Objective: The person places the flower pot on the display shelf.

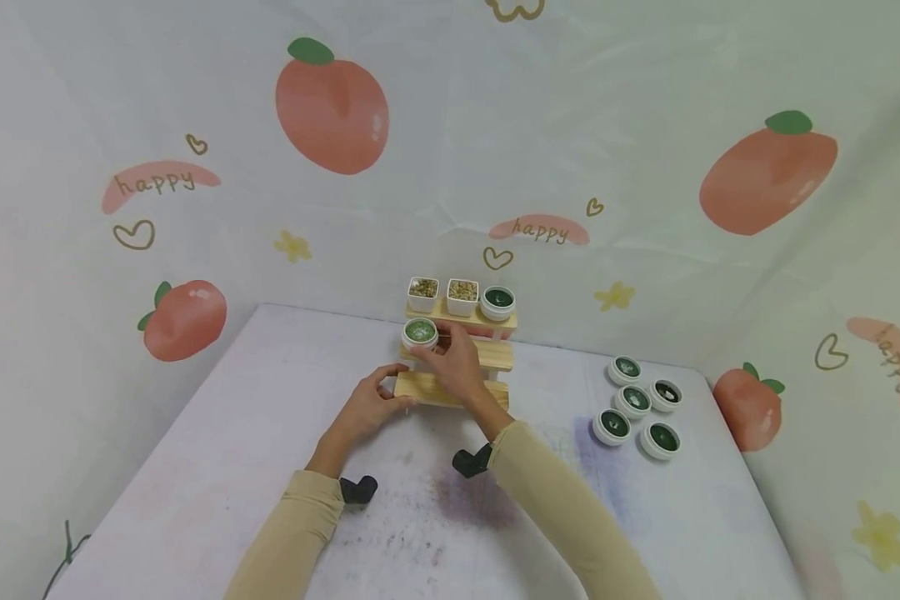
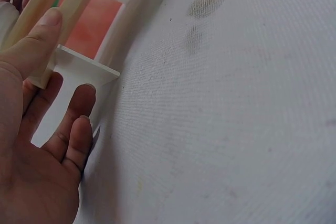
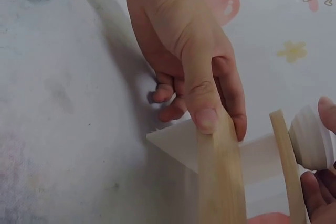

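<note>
A three-tier rack with wooden steps on white supports stands at the table's back. My left hand (image 1: 367,406) grips the left end of its lowest step (image 1: 420,386), thumb on top, as the left wrist view shows the thumb (image 2: 42,38) over the board. My right hand (image 1: 459,362) holds a round white bowl (image 1: 420,332) with green contents at the left end of the middle step (image 1: 497,355). In the right wrist view the bowl (image 3: 310,137) has its base against that step. On the top step (image 1: 441,315) stand two square white cups and a dark green round bowl (image 1: 498,300).
Several round white bowls with dark green contents (image 1: 633,402) are grouped on the table at the right. A printed cloth wall (image 1: 420,183) rises behind the rack. Black camera mounts (image 1: 472,461) jut from both wrists.
</note>
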A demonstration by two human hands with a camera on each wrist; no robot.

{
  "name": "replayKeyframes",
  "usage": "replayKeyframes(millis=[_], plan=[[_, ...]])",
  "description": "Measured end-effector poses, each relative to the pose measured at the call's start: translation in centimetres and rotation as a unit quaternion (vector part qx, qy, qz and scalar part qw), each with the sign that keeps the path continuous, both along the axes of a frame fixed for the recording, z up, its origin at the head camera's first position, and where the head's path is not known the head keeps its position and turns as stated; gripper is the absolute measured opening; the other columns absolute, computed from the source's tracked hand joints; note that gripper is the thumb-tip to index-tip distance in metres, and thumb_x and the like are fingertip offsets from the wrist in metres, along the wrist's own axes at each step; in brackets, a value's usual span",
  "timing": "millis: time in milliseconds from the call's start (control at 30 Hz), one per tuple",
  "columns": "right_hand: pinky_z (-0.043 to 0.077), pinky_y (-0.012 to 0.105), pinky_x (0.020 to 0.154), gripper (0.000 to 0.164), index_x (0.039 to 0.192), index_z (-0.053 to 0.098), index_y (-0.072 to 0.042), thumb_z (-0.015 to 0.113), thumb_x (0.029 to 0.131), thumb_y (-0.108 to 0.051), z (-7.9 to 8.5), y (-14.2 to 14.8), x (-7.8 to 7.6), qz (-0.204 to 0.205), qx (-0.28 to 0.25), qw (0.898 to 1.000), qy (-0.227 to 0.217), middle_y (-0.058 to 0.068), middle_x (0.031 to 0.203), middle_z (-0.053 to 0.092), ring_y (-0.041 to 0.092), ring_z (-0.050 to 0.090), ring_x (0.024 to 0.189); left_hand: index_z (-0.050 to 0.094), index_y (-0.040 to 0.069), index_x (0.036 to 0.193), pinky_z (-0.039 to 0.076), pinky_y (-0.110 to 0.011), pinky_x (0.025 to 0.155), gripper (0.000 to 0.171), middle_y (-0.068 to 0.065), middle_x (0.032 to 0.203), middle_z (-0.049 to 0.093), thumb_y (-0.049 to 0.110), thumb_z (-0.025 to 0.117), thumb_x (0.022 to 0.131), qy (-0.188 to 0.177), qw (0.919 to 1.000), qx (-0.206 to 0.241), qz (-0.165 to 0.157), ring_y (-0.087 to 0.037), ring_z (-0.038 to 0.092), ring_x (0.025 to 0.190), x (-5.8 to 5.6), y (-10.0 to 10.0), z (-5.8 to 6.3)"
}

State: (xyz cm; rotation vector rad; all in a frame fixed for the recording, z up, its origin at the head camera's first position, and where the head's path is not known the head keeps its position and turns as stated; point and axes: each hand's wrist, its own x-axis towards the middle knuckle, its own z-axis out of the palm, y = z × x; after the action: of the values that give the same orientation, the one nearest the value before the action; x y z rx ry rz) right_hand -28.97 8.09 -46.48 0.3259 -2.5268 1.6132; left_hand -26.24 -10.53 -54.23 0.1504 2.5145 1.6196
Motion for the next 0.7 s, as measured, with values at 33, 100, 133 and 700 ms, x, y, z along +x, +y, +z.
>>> replayKeyframes(millis=[33,100,133,700], plan=[[0.054,0.040,0.098,0.058,0.136,0.056,-0.007,0.082,0.088,-0.023,0.0,0.2,0.1,0.003,0.000,1.000,-0.001,0.009,0.130,0.064,0.024,0.064,0.118,0.055,0.021,0.143,0.042,-0.026,0.058,0.063,-0.004,0.076,0.063,0.028,0.082,0.087,0.001,1.0000,0.002,-0.003,-0.012,0.053,0.062,0.0,0.0,0.0],[0.054,0.042,0.098,0.059,0.137,0.055,-0.006,0.083,0.087,-0.023,0.0,0.7,0.3,0.010,0.003,1.000,-0.003,0.009,0.133,0.063,0.025,0.064,0.120,0.055,0.020,0.143,0.041,-0.026,0.057,0.063,-0.003,0.073,0.062,0.028,0.083,0.087,0.004,1.0000,0.002,-0.006,-0.012,0.052,0.061,0.0,0.1,-0.1],[0.054,0.042,0.099,0.060,0.138,0.054,-0.006,0.083,0.087,-0.023,0.1,1.0,0.5,0.012,0.004,1.000,-0.004,0.010,0.134,0.062,0.026,0.063,0.120,0.055,0.021,0.142,0.041,-0.026,0.057,0.063,-0.003,0.073,0.062,0.027,0.083,0.086,0.004,1.0000,0.003,-0.005,-0.012,0.051,0.061,0.0,0.1,0.0],[0.052,0.047,0.103,0.066,0.142,0.049,-0.001,0.081,0.089,-0.022,0.8,7.7,2.1,-0.004,0.035,0.999,-0.016,0.018,0.145,0.055,0.034,0.059,0.128,0.055,0.022,0.143,0.042,-0.028,0.060,0.064,-0.008,0.081,0.065,0.029,0.083,0.086,-0.008,0.9999,0.003,0.006,-0.013,0.054,0.066,-0.2,-0.1,-0.5]])
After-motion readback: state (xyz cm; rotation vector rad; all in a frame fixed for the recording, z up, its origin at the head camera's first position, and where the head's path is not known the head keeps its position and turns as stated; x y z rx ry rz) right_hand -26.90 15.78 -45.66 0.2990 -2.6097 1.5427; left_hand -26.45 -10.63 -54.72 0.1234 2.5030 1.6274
